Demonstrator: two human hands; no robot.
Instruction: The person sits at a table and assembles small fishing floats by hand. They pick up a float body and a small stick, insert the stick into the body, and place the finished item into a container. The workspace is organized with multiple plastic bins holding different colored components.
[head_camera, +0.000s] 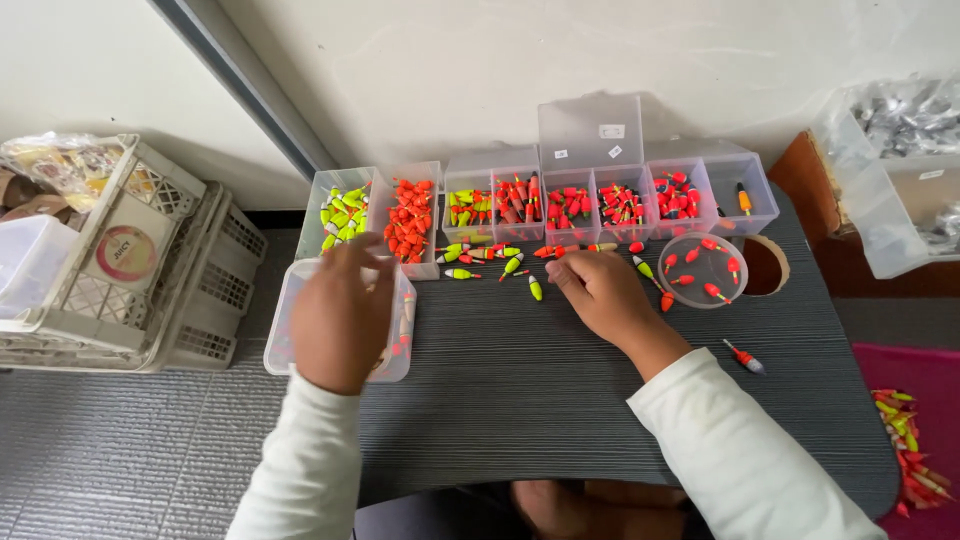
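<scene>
My left hand reaches into a clear plastic bin at the desk's left edge, fingers bent down over its contents; what it touches is hidden. My right hand rests on the dark desk, fingertips curled at a row of loose yellow-and-orange fishing floats. One yellow float lies just left of its fingers. Whether it pinches a float I cannot tell.
A row of clear boxes holding orange and yellow floats lines the desk's far edge. A round clear dish with red floats sits right of my hand, a single float nearer. White crates stand left, bins right.
</scene>
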